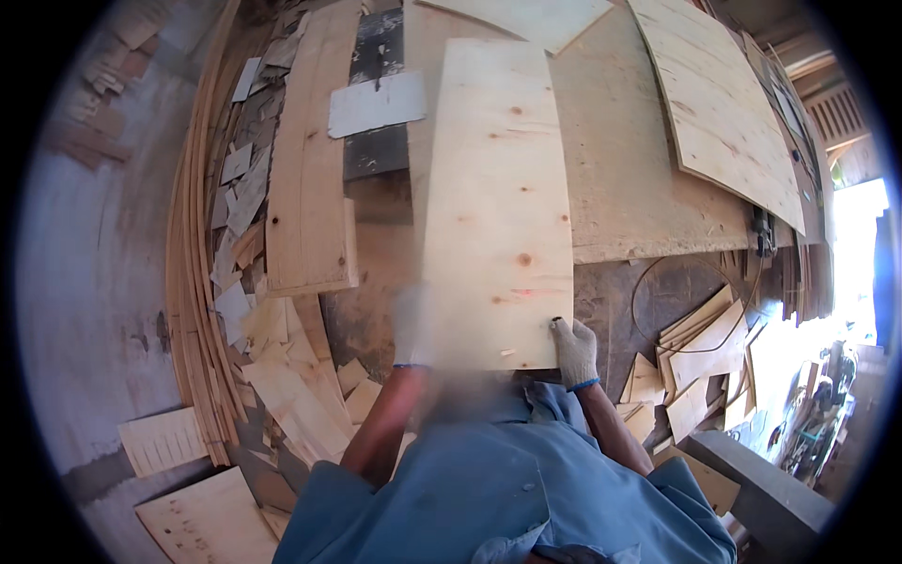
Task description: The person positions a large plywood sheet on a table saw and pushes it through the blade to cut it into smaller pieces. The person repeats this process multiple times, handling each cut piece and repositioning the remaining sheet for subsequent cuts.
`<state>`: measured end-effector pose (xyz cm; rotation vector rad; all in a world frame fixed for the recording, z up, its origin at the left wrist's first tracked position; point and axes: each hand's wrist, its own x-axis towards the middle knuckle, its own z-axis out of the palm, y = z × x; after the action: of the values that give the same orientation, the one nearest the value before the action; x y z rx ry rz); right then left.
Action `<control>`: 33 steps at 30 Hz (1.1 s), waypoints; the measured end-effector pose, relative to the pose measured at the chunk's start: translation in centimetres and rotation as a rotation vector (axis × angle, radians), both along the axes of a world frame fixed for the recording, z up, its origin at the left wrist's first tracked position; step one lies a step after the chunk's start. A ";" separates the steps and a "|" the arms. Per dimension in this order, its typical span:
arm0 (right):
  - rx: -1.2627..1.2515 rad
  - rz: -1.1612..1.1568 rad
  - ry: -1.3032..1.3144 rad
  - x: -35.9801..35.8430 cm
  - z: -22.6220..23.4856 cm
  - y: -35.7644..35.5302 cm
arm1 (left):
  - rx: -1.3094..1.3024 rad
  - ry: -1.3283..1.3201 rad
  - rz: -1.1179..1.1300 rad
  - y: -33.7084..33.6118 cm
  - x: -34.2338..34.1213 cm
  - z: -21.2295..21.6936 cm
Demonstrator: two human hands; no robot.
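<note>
A long pale plywood board [512, 207] with several dark knots stretches away from my body, its near end at my waist. My right hand [575, 350], in a white knit glove with a blue cuff, grips the board's right edge near that end, thumb on top. At the left edge is my left hand [411, 324], also gloved and closed on the board; a hazy blur veils its fingers. The board's far part lies over a wide wooden worktable [611, 169]. A small reddish mark shows on its face near my hands.
Further plywood sheets [719, 103] lie on the table's right side. A thick plank [315, 160] and a white rectangular piece [377, 104] are to the left. Offcuts [705, 348] litter the floor on both sides. A grey beam [756, 489] stands at lower right, and long thin strips [193, 282] run along the left.
</note>
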<state>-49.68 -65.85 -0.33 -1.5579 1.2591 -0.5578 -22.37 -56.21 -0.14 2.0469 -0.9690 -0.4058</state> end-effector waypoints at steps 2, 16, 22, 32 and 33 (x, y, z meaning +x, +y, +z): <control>-0.017 0.077 0.004 1.5 -0.2 -0.4 | -0.031 0.027 0.115 2.2 1.1 -3.6; -0.080 0.253 0.306 3.3 -4.4 -5.9 | -0.005 0.133 0.103 2.4 2.4 -12.3; -0.101 0.214 0.331 3.0 -5.1 -7.4 | -0.003 0.626 0.353 2.1 0.4 -9.0; -0.213 0.239 0.347 2.9 -0.9 -11.6 | -0.098 0.520 0.359 -3.3 -2.7 -3.8; -0.252 0.268 0.336 2.5 -1.0 -11.6 | -0.035 0.395 0.303 -3.0 -2.5 -4.5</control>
<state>-47.13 -77.49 -1.31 -2.0601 1.2292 -0.2960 -24.92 -59.19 -4.60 1.9423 -0.4187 -0.5946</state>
